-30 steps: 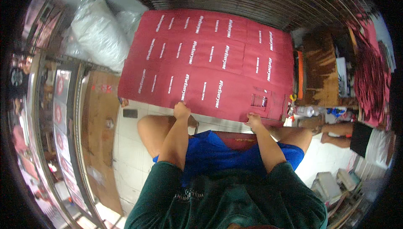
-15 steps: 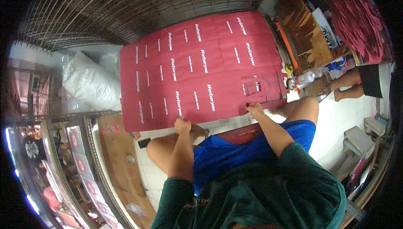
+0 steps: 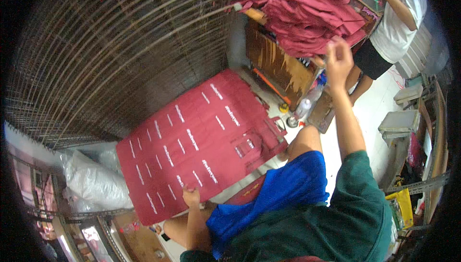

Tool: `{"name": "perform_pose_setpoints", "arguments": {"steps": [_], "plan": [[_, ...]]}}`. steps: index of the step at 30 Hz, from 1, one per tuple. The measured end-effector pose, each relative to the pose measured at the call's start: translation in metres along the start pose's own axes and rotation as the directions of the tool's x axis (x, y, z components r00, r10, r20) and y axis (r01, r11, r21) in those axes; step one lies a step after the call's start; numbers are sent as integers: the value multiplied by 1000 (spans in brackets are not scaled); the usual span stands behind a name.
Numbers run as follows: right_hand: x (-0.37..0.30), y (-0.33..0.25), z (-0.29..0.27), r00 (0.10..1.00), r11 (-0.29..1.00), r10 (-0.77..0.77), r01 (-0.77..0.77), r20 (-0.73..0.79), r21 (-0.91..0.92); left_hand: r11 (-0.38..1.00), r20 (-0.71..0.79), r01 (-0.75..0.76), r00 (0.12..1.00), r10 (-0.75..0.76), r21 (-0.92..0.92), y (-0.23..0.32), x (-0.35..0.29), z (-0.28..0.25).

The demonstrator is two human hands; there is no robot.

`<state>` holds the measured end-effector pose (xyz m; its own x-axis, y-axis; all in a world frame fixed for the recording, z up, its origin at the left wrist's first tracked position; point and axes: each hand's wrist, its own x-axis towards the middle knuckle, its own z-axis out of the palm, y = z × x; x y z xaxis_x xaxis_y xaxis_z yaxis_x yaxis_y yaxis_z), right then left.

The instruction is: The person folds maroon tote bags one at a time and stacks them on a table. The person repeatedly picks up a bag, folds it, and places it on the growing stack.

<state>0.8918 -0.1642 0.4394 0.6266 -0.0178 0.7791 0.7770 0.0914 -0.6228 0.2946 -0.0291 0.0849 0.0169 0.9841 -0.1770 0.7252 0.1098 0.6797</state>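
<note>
Red printed fabric sheets (image 3: 158, 170) with rows of white lettering lie in a wide stack in front of me. My left hand (image 3: 191, 196) is at the near edge of the stack, its fingers closed on the fabric there. My right hand (image 3: 339, 62) is raised with the arm stretched far out to the right, overlapping the heap of red fabric (image 3: 307, 19) in the view. Its fingers are loosely bent and apart, slightly blurred, and nothing shows in them. Smaller red pieces with cut-out shapes (image 3: 252, 146) lie on the stack's right end.
A person in a white shirt (image 3: 396, 26) stands at the far right beside the heap. A wooden cabinet (image 3: 273, 62), a clear bottle (image 3: 303, 108) and a yellow tape roll (image 3: 284, 108) are beyond the stack. White plastic sacks (image 3: 93, 178) lie left; a metal grille (image 3: 129, 50) rises behind.
My right hand has let go of the stack's near edge and swung up and out to the right. The view has turned right, bringing the fabric heap and the other person further in.
</note>
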Motion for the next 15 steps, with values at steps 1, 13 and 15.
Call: {"name": "perform_pose_setpoints", "arguments": {"steps": [1, 13, 15], "plan": [[38, 10, -10, 997, 991, -45, 36, -68, -125, 993, 18, -33, 999, 36, -114, 1, 0, 0], [139, 81, -62, 713, 109, 619, -492, 328, 864, 917, 86, -86, 988, 129, -391, 73, -55, -18], [140, 88, -47, 653, 247, 696, -610, 300, 753, 914, 79, -118, 984, 161, -388, 77, -60, -18]]}}
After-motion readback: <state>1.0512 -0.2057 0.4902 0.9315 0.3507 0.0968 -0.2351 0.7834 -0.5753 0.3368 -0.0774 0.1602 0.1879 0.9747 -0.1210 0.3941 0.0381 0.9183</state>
